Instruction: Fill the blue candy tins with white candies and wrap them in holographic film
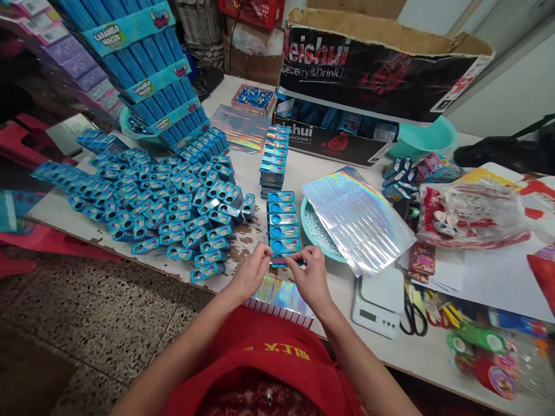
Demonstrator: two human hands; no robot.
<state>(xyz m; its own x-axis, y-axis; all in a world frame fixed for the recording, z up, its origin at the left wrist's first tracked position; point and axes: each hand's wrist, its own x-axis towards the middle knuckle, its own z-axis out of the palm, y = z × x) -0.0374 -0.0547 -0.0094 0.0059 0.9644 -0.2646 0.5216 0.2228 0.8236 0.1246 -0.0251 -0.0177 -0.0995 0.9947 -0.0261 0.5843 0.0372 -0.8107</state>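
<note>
My left hand (252, 268) and my right hand (314, 276) meet at the near end of a row of small blue candy boxes (284, 218) with round windows. The fingers of each pinch one end of a narrow, shiny, purplish strip (282, 259) lying across the nearest box. Whether the strip is stuck to that box, I cannot tell. Just below my hands, at the table edge, lies a holographic sheet (281, 293) cut into strips. Behind the row stands a stack of similar boxes (274, 156).
Many loose blue boxes (169, 202) cover the left of the table, below a tall display stack (143, 75). To the right, a silver sheet (358, 216) lies over a bowl of white beads (318, 231), near a scale (378, 303) and scissors (413, 315). Black cartons (373, 69) stand behind.
</note>
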